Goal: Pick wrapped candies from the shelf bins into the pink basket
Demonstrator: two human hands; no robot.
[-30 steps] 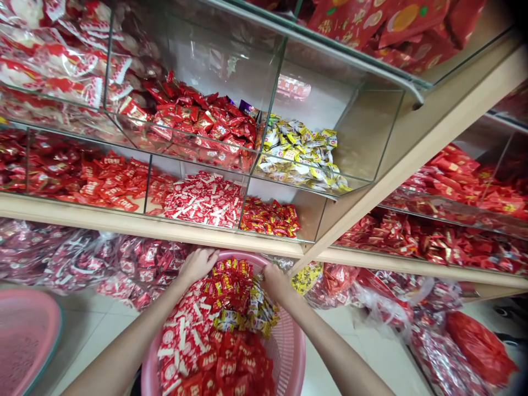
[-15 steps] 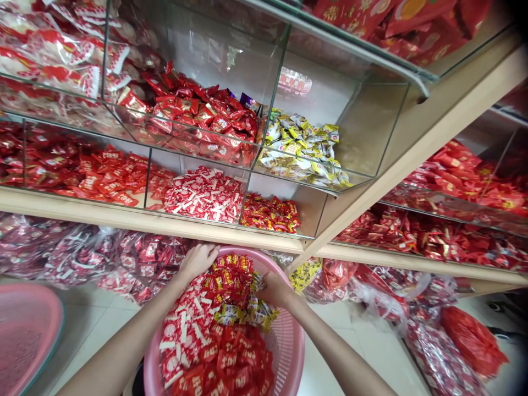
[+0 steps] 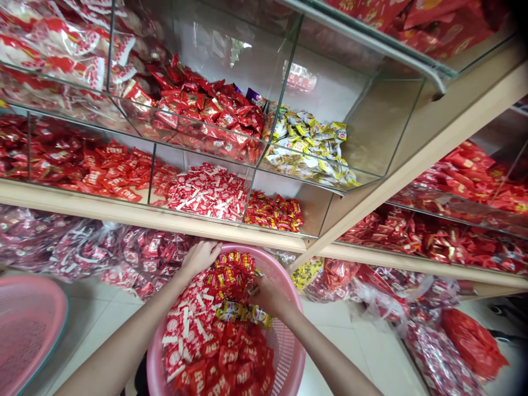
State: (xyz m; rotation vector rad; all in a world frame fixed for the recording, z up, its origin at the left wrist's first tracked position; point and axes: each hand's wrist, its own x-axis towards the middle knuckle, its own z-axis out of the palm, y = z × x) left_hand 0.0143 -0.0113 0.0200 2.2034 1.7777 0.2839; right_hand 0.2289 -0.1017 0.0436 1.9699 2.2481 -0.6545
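A pink plastic basket [image 3: 155,360] holds wrapped candies in several groups: red-and-white ones [image 3: 181,330] at the left, plain red ones [image 3: 237,360] at the bottom, red-and-yellow ones [image 3: 235,272] at the top. Between these lie a few yellow-and-white packets [image 3: 231,311]. My left hand [image 3: 202,257] rests on the basket's far rim, its fingers wrapped over the edge. Inside the basket at the right, my right hand [image 3: 266,294] is among the candies with its fingers curled down; what they hold is mostly hidden.
Above the basket, glass compartments hold red candies [image 3: 206,110], yellow-and-white packets [image 3: 309,146] and others, along a wooden shelf edge [image 3: 103,212]. Another pink basket [image 3: 61,308] stands at the left. Bags of candy [image 3: 152,250] and a red bag [image 3: 472,341] lie on the floor.
My right hand has moved slightly left and down into the candies, and the yellow-and-white packets by its fingers are now mostly covered. My left hand stays on the rim.
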